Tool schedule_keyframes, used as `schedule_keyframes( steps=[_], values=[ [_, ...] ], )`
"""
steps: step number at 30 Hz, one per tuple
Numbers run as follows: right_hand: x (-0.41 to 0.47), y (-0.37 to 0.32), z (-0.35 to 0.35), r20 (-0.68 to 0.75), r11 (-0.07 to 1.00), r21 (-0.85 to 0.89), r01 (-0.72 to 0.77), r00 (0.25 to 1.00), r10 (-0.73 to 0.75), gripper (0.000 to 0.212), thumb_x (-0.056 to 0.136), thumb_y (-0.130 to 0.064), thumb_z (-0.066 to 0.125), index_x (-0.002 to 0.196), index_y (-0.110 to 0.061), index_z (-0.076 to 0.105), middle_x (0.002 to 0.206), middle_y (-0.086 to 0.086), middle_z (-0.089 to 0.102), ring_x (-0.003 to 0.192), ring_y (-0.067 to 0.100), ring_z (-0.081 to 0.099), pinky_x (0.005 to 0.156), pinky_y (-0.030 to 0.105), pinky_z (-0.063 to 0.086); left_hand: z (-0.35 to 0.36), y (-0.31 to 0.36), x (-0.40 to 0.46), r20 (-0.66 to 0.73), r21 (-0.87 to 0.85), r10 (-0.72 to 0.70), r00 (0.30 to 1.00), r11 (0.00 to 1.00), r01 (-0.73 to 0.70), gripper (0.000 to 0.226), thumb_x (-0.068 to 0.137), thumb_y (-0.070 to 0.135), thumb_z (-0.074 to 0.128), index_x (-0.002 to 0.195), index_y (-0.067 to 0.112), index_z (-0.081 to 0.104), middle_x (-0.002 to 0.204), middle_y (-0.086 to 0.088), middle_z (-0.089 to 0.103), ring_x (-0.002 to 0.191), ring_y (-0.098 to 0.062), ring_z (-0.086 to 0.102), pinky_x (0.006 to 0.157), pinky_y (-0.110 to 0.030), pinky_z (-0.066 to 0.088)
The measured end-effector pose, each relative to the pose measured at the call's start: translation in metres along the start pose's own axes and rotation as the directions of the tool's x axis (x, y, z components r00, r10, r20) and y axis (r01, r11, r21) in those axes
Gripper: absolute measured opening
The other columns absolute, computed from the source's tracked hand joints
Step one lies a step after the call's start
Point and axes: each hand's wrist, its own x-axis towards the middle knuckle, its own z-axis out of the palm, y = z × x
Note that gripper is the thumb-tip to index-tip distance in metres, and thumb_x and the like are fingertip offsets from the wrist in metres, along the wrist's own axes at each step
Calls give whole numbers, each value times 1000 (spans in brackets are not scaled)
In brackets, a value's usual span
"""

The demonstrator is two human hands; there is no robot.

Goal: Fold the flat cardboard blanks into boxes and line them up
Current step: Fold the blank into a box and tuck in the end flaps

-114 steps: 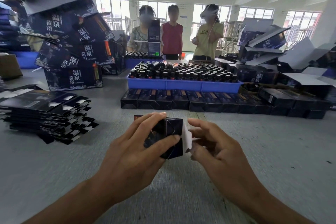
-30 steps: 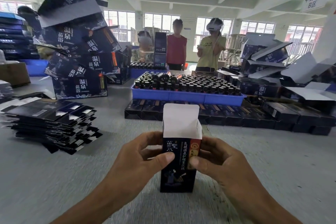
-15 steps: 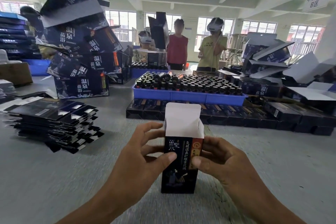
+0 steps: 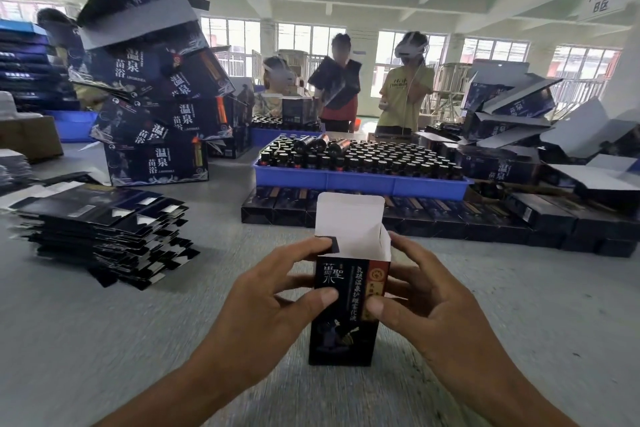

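Fingers of the left hand (image 4: 273, 302) curl round the left side of the upright dark carton (image 4: 346, 308), thumb pressed on its printed front and forefinger reaching up to the small left dust flap (image 4: 331, 243), which it seems to be pushing inward. The right hand (image 4: 429, 305) mirrors it: thumb on the front face, fingers wrapped round the right wall near the right dust flap (image 4: 385, 246). Both hands are clamped on the carton, which stands on the grey table (image 4: 104, 340), near and centre, with its white top lid flap (image 4: 349, 215) upright and open.

The risks, as I judge them, lie in the closing. If the lid flap comes down before both dust flaps are tucked, a side flap may catch outside and leave the top bulging or creased. Thumb pressure on the thin front panel could bow the walls, so the tuck tab misses its slot. A hard squeeze might also skew the carton out of square, or pop the bottom closure, which is hidden from view.

Beyond it, the row of finished cartons (image 4: 415, 215) lies in front of the blue tray of bottles (image 4: 360, 180); a careless push while placing this one could knock the line crooked. The stack of flat blanks (image 4: 104, 229) at the left sits loosely fanned and could slide if snagged.
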Motion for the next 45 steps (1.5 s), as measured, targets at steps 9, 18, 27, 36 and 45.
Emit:
schedule_keyframes(
  steps=[9, 18, 27, 36, 45],
  values=[
    [-3, -10, 1, -1, 982, -154, 107, 994, -109, 48, 82, -57, 59, 123, -76, 45, 118, -49, 55, 109, -20, 56, 70, -2, 45, -1, 4, -1, -1, -51, 10, 1000, 999, -10, 39, 79, 43, 72, 114, 58, 62, 115, 17, 72, 107, -6, 69, 83, -13, 53],
    [-4, -9, 0, 9, 968, -209, 136, 990, -138, 41, 87, -72, 44, 126, -67, 53, 129, -38, 57, 119, -11, 56, 91, 5, 47, 0, 9, 1, -71, 20, 119, 990, 993, -118, 24, 87, 41, 63, 111, 44, 67, 131, 24, 59, 113, -2, 65, 85, -16, 55],
    [-5, -10, 2, -76, 942, -268, 201, 971, -229, 24, 96, -61, 52, 118, -65, 59, 136, -43, 48, 128, -17, 44, 90, 2, 44, 1, 15, -2, -57, 2, 124, 991, 992, -124, 20, 88, 35, 63, 107, 41, 68, 127, 29, 60, 111, -1, 66, 81, -15, 55],
    [-8, -19, 4, -160, 966, -144, 213, 959, -235, 42, 80, -49, 63, 118, -65, 54, 122, -35, 64, 114, -10, 61, 85, 13, 54, 2, 17, -1, -68, -22, 122, 990, 992, -124, 21, 89, 30, 63, 107, 37, 69, 128, 23, 62, 112, -3, 66, 80, -15, 55],
    [-11, -21, 8, -174, 954, -163, 253, 944, -280, 26, 85, -45, 65, 110, -53, 68, 121, -27, 67, 116, -3, 62, 87, 11, 52, 3, 17, -2, -66, -40, 124, 990, 991, -127, 25, 90, 25, 63, 115, 23, 70, 129, 16, 65, 114, -7, 66, 79, -19, 57]
  ],
)
